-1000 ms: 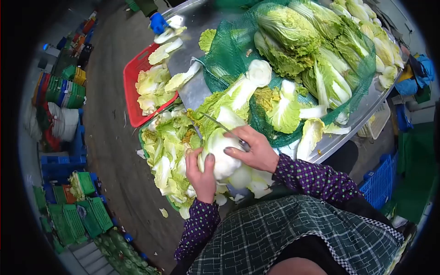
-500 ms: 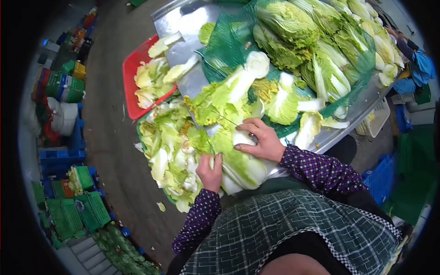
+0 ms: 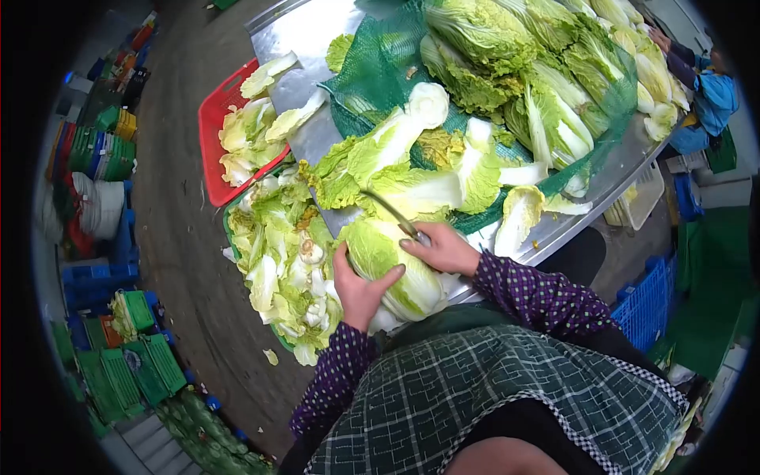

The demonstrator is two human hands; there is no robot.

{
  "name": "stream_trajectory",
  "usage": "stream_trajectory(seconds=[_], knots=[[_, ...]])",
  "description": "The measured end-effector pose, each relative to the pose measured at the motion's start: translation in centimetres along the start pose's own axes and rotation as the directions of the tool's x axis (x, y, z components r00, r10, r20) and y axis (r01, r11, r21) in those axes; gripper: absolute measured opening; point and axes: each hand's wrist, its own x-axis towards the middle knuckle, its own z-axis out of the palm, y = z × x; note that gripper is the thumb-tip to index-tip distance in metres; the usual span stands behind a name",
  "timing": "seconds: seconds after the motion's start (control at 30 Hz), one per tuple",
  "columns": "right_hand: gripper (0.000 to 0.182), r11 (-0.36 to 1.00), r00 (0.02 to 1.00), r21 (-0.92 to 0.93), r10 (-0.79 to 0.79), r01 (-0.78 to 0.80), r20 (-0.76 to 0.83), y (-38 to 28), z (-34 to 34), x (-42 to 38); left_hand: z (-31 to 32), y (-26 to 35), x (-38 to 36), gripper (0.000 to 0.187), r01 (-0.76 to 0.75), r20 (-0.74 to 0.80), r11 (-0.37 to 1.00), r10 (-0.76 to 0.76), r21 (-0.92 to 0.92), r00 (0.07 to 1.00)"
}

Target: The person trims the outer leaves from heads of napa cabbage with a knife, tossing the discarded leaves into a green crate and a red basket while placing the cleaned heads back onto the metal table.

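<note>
A cabbage head [image 3: 396, 265] lies at the near edge of the metal table [image 3: 578, 214]. My left hand [image 3: 361, 289] rests on its left side, thumb and fingers spread apart over the leaves. My right hand [image 3: 443, 247] is closed round the handle of a curved knife [image 3: 388, 207], whose blade points up and left above loose leaves. The thumb of that hand touches the cabbage's right side. Just beyond lies another trimmed cabbage piece [image 3: 427, 107] with a white stem end, beside loose leaves [image 3: 479, 170].
Several cabbages [image 3: 483, 43] are heaped on green netting [image 3: 372, 67] at the back. Left of the table are a red basket [image 3: 207, 150] with leaves and a container of leaf scraps [image 3: 277, 269]. Another person's blue sleeve [image 3: 716, 99] shows at far right.
My left hand has opened out against the cabbage, which now lies more visible between both hands. The knife blade shows more clearly, and a leaf lies newly across the pile beyond it.
</note>
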Motion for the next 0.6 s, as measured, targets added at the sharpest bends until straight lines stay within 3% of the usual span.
stream_trajectory(seconds=[0.07, 0.1, 0.13, 0.17, 0.2, 0.23, 0.27, 0.3, 0.33, 0.4, 0.43, 0.47, 0.53, 0.6], knots=[[0.041, 0.999, 0.999, -0.035, -0.035, 0.035, 0.003, -1.9, -0.9, 1.5, -1.1, 1.2, 2.1, 0.091, 0.137, 0.138, 0.870, -0.081, -0.473, 0.987], [0.041, 0.999, 0.999, -0.031, -0.045, 0.045, -0.003, -2.4, -0.8, 2.2, -2.0, 1.6, 3.2, 0.092, 0.136, 0.161, 0.811, -0.052, -0.570, 0.986], [0.043, 0.985, 0.998, 0.160, -0.056, 0.059, -0.021, -2.8, -0.8, 2.7, -3.1, 2.6, 4.2, 0.088, 0.177, 0.216, 0.806, -0.063, -0.564, 0.974], [0.045, 0.935, 0.997, 0.347, -0.064, 0.074, -0.040, -3.1, -0.7, 2.9, -3.0, 2.7, 4.8, 0.083, 0.176, 0.146, 0.816, -0.113, -0.551, 0.983], [0.045, 0.932, 0.996, 0.352, -0.072, 0.084, -0.048, -2.4, -0.2, 3.1, -2.6, 2.5, 5.2, 0.079, 0.173, 0.072, 0.825, -0.160, -0.539, 0.985], [0.046, 0.956, 0.974, 0.203, -0.194, 0.214, -0.115, -1.3, 0.6, 3.6, -1.9, 2.2, 5.5, 0.079, 0.159, 0.067, 0.829, -0.146, -0.537, 0.987], [0.047, 0.943, 0.934, 0.043, -0.318, 0.329, -0.163, -0.2, 1.2, 4.2, -0.9, 1.5, 5.8, 0.075, 0.219, -0.017, 0.860, -0.256, -0.461, 0.967], [0.046, 0.982, 0.970, 0.001, -0.186, 0.188, -0.154, 0.2, 0.6, 4.7, -0.3, 0.7, 6.2, 0.072, 0.289, -0.112, 0.875, -0.356, -0.389, 0.928], [0.046, 0.991, 0.948, -0.077, -0.129, 0.111, -0.292, 2.8, 0.5, 6.1, -0.7, -0.6, 6.6, 0.072, 0.286, -0.116, 0.877, -0.354, -0.386, 0.928], [0.050, 0.996, 0.984, 0.062, -0.047, 0.058, -0.172, 5.4, -1.4, 7.7, -2.6, -3.2, 6.5, 0.071, 0.368, 0.218, 0.666, -0.301, -0.648, 0.928], [0.054, 0.992, 0.976, -0.081, -0.113, 0.099, -0.184, 4.1, -1.6, 7.4, -2.8, -3.1, 6.0, 0.067, 0.328, 0.187, 0.651, -0.278, -0.684, 0.942], [0.054, 0.992, 0.978, -0.075, -0.110, 0.098, -0.178, 2.8, -1.4, 6.6, -2.9, -2.9, 5.7, 0.067, 0.331, 0.184, 0.653, -0.285, -0.681, 0.941], [0.057, 0.988, 0.993, -0.115, -0.108, 0.101, -0.053, -2.6, -0.7, 4.3, -2.6, -0.5, 4.4, 0.066, 0.300, 0.030, 0.637, -0.398, -0.710, 0.917], [0.058, 0.960, 0.966, -0.119, -0.257, 0.253, -0.018, -1.1, 2.1, 4.8, -1.4, -0.6, 3.8, 0.066, 0.286, -0.005, 0.646, -0.409, -0.708, 0.912]])
